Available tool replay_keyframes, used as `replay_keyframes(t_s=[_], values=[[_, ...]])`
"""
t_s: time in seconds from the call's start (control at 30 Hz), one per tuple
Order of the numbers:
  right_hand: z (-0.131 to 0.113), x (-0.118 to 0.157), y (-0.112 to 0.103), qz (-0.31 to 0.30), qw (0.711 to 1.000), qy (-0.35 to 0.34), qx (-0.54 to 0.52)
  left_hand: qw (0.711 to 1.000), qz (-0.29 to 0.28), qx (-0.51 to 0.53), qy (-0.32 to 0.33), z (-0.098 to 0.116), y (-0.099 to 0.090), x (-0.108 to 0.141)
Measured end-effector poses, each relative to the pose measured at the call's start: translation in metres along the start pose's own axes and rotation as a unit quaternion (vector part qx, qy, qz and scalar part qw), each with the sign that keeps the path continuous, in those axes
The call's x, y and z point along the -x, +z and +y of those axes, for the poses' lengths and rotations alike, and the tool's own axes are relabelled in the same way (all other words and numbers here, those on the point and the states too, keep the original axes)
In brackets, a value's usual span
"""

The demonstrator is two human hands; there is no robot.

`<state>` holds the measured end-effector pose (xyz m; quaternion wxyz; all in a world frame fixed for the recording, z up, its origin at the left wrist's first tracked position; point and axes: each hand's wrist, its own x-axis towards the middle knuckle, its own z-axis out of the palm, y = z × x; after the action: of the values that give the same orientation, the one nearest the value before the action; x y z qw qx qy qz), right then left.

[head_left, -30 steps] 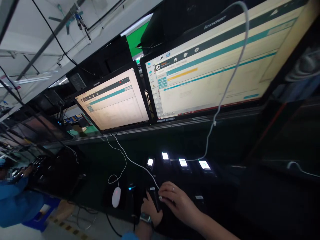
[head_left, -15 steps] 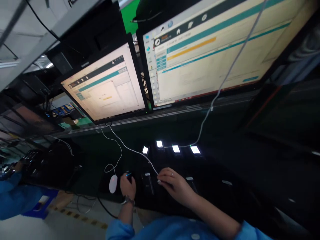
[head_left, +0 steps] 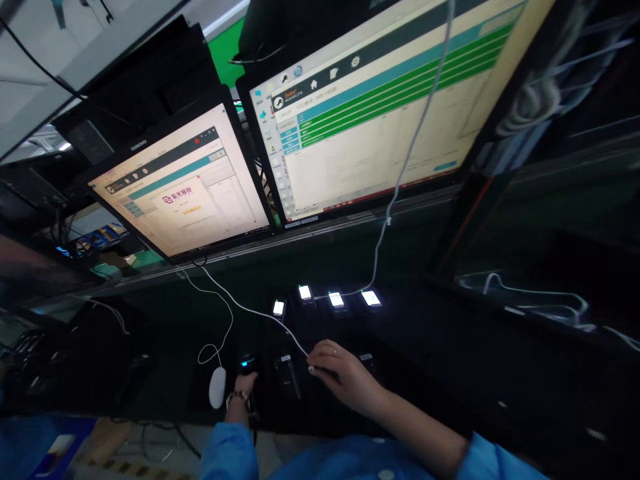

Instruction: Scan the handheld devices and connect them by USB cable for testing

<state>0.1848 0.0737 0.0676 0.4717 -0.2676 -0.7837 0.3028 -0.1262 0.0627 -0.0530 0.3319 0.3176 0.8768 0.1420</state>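
My left hand (head_left: 245,385) is closed around the near end of a dark handheld device (head_left: 247,364) with a small blue light; its exact kind is hard to make out. A white mouse (head_left: 217,387) lies just left of it. My right hand (head_left: 345,380) pinches the plug end of a white cable (head_left: 255,311) between thumb and fingers. Between my hands a dark phone-like device (head_left: 287,377) lies flat on the black table, with a pale label at its top. Another dark device (head_left: 367,360) is partly hidden behind my right hand.
Several small devices with lit white screens (head_left: 336,299) stand in a row farther back. Behind them are a left monitor (head_left: 180,193) and a right monitor (head_left: 370,140) showing green bars. A white cord (head_left: 395,193) hangs before the right monitor. A blue sleeve (head_left: 25,443) shows at far left.
My left hand has drawn back toward me, and the device's blue light shows more. The right monitor's orange bar has given way to green bars; a logo appeared on the left monitor. The view has shifted.
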Motion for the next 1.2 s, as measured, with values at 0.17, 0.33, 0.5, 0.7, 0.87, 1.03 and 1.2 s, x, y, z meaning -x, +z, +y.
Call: replay_keyframes(t_s=[0.17,0.33,0.5,0.7,0.87,1.03,1.2], values=[[0.008,-0.007,-0.006,0.014,1.0,0.0,0.001,0.998,-0.011,0.011,0.058,0.009,-0.014,0.025],[0.019,-0.008,-0.007,0.019,1.0,0.015,-0.004,0.987,-0.072,0.089,0.114,0.021,-0.004,0.077],[0.023,-0.006,-0.004,0.018,0.999,0.02,-0.025,0.973,-0.108,0.175,0.103,0.033,0.019,0.11],[0.022,-0.005,-0.005,0.001,0.999,0.034,-0.037,0.962,-0.089,0.252,0.059,0.043,0.024,0.121],[0.021,-0.007,-0.007,-0.003,0.998,0.039,-0.04,0.947,-0.096,0.304,0.026,0.048,0.023,0.129],[0.02,-0.007,-0.009,-0.001,0.999,0.033,-0.038,0.942,-0.096,0.321,0.018,0.05,0.024,0.132],[0.021,-0.005,-0.009,-0.001,0.998,0.037,-0.051,0.943,-0.083,0.323,0.017,0.051,0.025,0.13]])
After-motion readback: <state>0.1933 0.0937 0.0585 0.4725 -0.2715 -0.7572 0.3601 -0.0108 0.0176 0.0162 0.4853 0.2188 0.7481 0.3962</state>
